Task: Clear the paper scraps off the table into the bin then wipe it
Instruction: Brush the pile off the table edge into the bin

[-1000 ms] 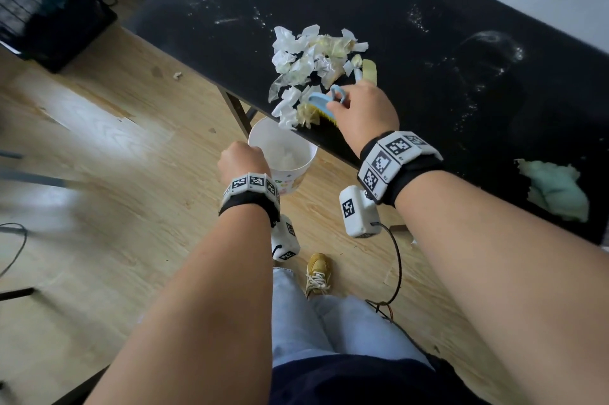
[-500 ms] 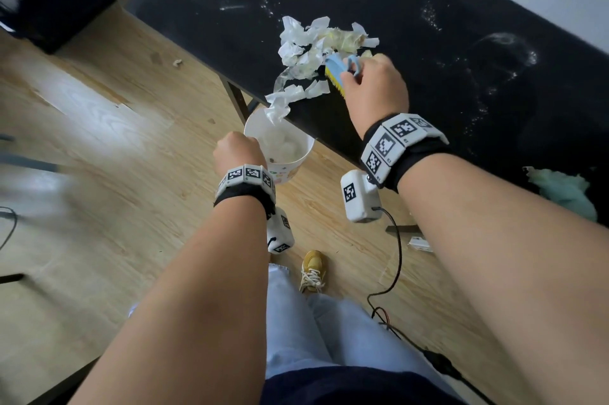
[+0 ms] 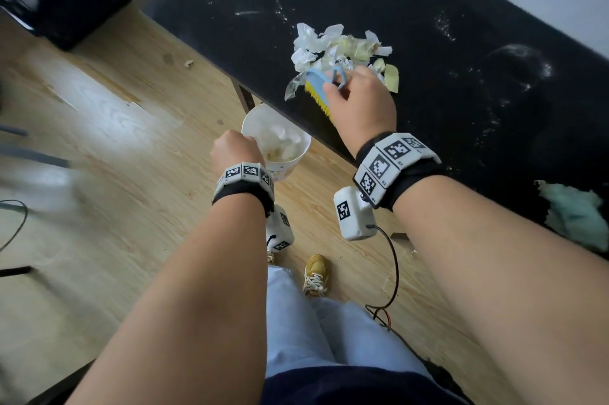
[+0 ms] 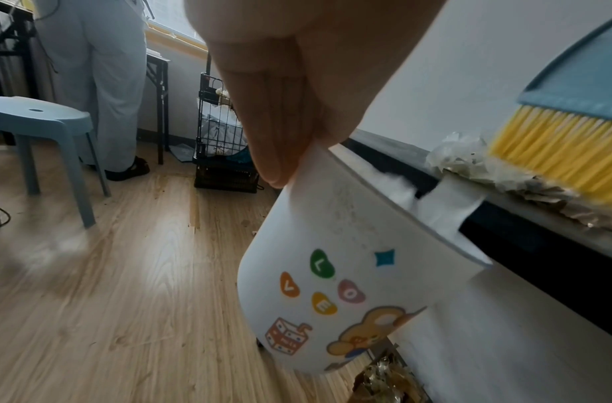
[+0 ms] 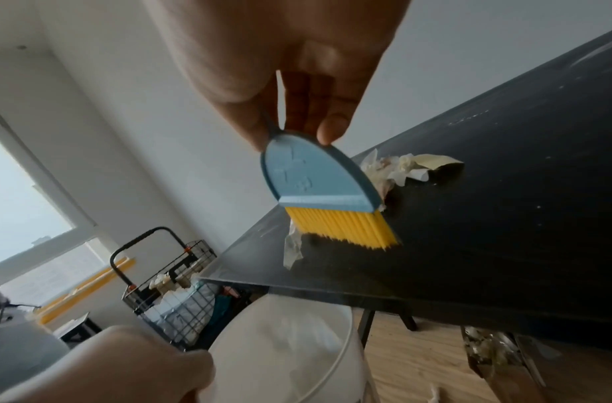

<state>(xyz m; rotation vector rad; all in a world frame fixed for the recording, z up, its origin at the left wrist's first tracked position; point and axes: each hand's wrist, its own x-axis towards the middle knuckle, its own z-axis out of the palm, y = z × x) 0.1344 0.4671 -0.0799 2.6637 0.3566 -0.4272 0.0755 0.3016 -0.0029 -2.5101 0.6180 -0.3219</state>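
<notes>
Sweep step in hand, wipe not started. My right hand (image 3: 357, 101) pinches the handle of the small brush (image 3: 318, 90), blue back and yellow bristles, thumb and fingers closed on it; bristles sit on the bench (image 3: 461, 25) on the near side of the paper scraps (image 3: 336, 47), close to the near edge. My left hand (image 3: 234, 151) is closed on the rim of the white bin (image 3: 278, 147), holding it off the floor and tilted toward the bench, mouth just under the near edge; it already holds some scraps. Most of the pile is on the far side of the brush, so I judge the next move calls for lifting the brush over the pile, setting it down behind, then dragging toward me and off the edge. One strip (image 5: 292, 252) already hangs near the edge left of the bristles. Bin mouth is narrower than the pile, so short strokes are needed or bits will miss; some litter already lies on the floor (image 3: 115, 141). Room: bench bare right of the pile apart from white dust, green cloth (image 3: 575, 216) well apart at the right edge, ready for wiping. Bench leg (image 3: 242, 96) is just left of the bin.
</notes>
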